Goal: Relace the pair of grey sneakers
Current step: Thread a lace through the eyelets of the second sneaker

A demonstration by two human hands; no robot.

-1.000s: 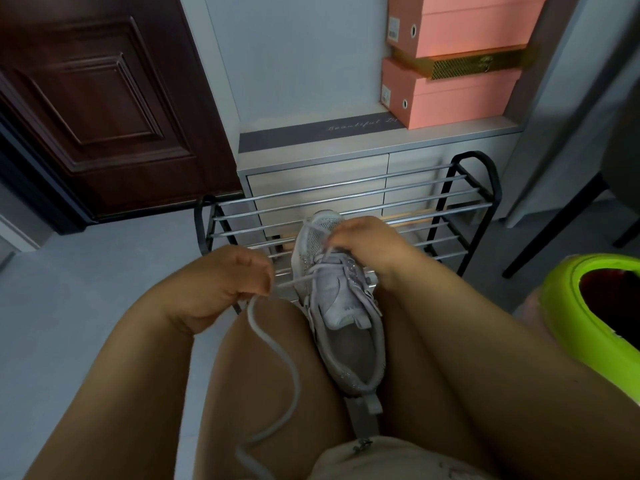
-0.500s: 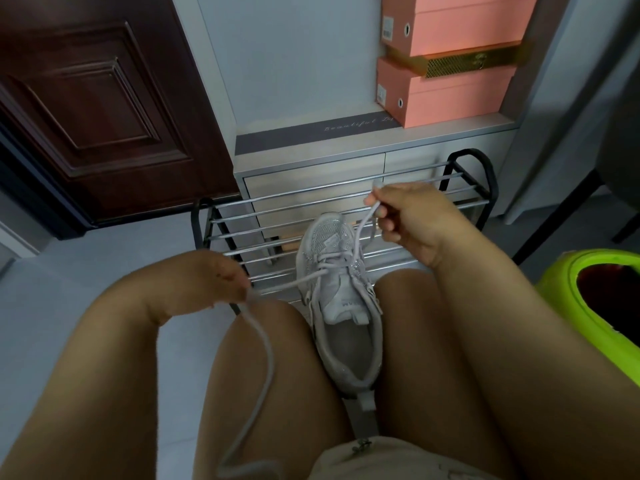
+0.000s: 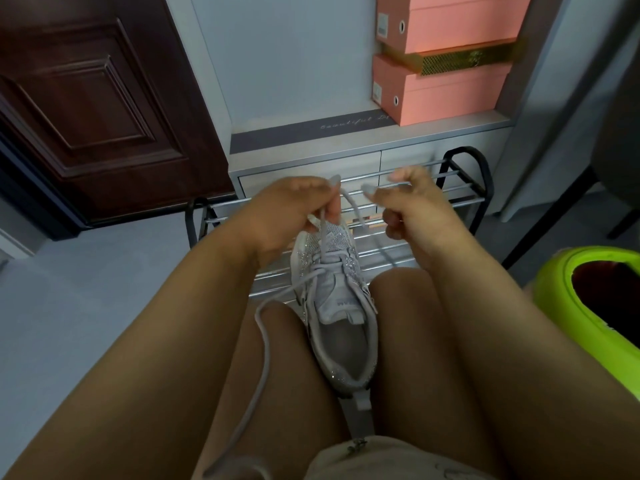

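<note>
Centrally, a glittery grey mesh sneaker (image 3: 332, 306) sits wedged between bare knees; left hand (image 3: 287, 213) pinches its cord-like lace (image 3: 263, 344), right hand (image 3: 412, 206) pinches the other end.

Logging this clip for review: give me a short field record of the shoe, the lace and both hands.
shoe: grey sneaker wedged between the knees, toe pointing away
lace: grey lace, one long end trailing over the left thigh
left hand: pinches the lace above the toe
right hand: fingers curled, lace grip unclear
behind: shoe rack, pink boxes
</note>
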